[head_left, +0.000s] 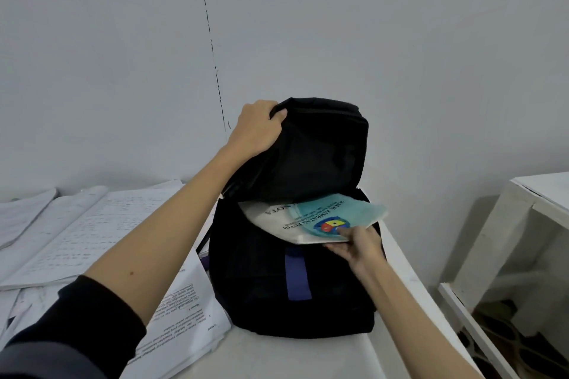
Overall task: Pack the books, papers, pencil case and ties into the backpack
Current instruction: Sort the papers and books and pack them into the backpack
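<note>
A: The left hand (257, 129) grips the top flap of the backpack (292, 271), its fingers (278, 114) curled over the flap's left corner and lifting it. The right hand (357, 244) pinches the near edge of the books (311, 220), thumb on the cover and the other fingers beneath. The books lie half in the mouth, with a teal corner poking out to the right.

B: So what could go wrong?

A: Likely the slant. The books sit tilted across the opening, so a push could jam that right corner against the rim or the zip instead of sliding it down. The covers look thin, so they may buckle or crease.

B: And the flap?

A: If the left hand's grip slips, the flap would probably drop onto the books and close off the mouth. The backpack also stands near the right edge of the desk (277, 354). A hard shove from the right hand could tip it or nudge it towards that edge.

B: The rest of the load?

A: Papers (178, 314) lie on the desk left of the backpack, some touching its base, with an open notebook (77, 234) further left. The bag shifting could drag or scatter those sheets. No pencil case or ties can be seen.
</note>
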Demonstrator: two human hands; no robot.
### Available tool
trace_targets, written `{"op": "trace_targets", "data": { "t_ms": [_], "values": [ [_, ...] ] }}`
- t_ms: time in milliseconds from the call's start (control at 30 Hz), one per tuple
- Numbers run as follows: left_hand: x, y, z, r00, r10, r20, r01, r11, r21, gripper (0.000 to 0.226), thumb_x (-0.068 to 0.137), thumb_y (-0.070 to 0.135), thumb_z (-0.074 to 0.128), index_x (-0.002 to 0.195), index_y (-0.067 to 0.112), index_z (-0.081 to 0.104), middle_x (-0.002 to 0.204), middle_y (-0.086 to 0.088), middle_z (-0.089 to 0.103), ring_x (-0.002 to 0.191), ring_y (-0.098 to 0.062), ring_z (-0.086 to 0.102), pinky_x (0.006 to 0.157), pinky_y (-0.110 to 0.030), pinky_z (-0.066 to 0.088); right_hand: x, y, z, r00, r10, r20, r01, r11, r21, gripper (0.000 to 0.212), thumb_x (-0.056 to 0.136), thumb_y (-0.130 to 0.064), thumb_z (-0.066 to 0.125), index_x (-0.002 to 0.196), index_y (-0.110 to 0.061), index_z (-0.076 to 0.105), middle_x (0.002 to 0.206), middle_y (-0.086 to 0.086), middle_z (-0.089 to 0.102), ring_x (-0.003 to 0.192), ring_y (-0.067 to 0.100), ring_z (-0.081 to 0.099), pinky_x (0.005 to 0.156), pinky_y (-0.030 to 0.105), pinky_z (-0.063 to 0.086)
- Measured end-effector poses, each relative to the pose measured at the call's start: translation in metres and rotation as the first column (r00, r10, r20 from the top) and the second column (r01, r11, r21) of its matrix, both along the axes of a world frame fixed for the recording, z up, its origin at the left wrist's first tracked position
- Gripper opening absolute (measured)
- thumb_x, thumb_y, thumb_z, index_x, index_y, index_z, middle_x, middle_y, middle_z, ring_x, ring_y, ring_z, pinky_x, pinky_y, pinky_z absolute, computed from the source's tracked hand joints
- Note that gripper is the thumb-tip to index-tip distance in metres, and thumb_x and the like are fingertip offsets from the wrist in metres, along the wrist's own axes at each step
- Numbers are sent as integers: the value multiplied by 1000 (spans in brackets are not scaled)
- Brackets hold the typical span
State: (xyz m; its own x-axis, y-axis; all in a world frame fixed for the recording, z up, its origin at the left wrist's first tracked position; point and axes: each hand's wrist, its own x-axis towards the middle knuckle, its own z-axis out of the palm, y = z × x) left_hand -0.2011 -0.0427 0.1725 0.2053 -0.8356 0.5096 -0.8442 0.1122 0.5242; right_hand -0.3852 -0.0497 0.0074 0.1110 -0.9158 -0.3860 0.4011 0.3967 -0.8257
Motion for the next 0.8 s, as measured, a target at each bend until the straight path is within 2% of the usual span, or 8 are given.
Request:
{"op": "trace_targets", "data": {
  "t_ms": [67,200,367,433,533,600,667,800],
  "values": [
    [-2,0,8,1000,0,11,0,1000,-15,40,99,22,41,60,15,36,60,1,41,55,-12,38,51,-22,27,22,4,-6,999,26,42,-26,1000,-7,31,90,9,49,117,-5,45,106,24,61,67,36,64,45,39,57],
    [-7,-1,10,1000,-11,26,11,1000,-2,41,99,21,42,59,16,36,60,1,41,55,-12,38,50,-22,27,55,4,-12,946,322,30,-323,940,105,43,96,-15,54,133,-1,39,126,35,50,90,46,64,63,45,57],
    [0,-3,-2,1000,-10,5,10,1000,10,40,100,21,41,60,17,37,59,1,41,54,-12,39,50,-21,26,61,4,-25,958,286,24,-287,948,137,28,99,-2,39,125,8,40,80,33,61,69,38,65,47,33,57],
    [5,-2,-7,1000,-6,4,6,1000,21,39,99,21,42,61,15,39,60,1,44,56,-13,41,51,-21,27,58,4,-22,946,309,-94,-290,941,172,25,100,-8,41,113,12,48,70,28,64,58,33,67,42,28,54],
    [10,1,-18,1000,-6,-19,6,999,37,40,100,21,42,60,20,39,60,3,45,56,-9,42,49,-15,29,46,4,-14,827,402,-394,-374,915,150,41,99,-25,46,75,5,59,50,15,63,34,18,58,31,17,38],
    [13,4,-29,999,-17,-51,20,998,58,39,100,20,42,61,23,41,62,4,47,58,-7,44,49,-9,33,37,5,-6,809,325,-490,-366,930,12,44,96,-23,50,60,0,56,43,10,59,26,14,47,29,15,29],
    [17,7,-43,997,-21,-78,28,995,91,35,99,21,43,65,21,47,66,5,51,63,-9,47,52,-7,33,32,8,7,875,114,-471,-253,937,-242,43,95,-17,53,55,-2,56,41,8,54,27,13,42,31,18,31],
    [27,16,-78,985,-50,-168,89,968,233,21,96,22,51,86,10,65,77,4,58,75,-12,51,67,-17,33,45,16,40,889,-231,-395,-90,758,-646,44,93,-17,54,50,-7,55,40,2,53,37,13,48,46,25,43]
  ]
}}
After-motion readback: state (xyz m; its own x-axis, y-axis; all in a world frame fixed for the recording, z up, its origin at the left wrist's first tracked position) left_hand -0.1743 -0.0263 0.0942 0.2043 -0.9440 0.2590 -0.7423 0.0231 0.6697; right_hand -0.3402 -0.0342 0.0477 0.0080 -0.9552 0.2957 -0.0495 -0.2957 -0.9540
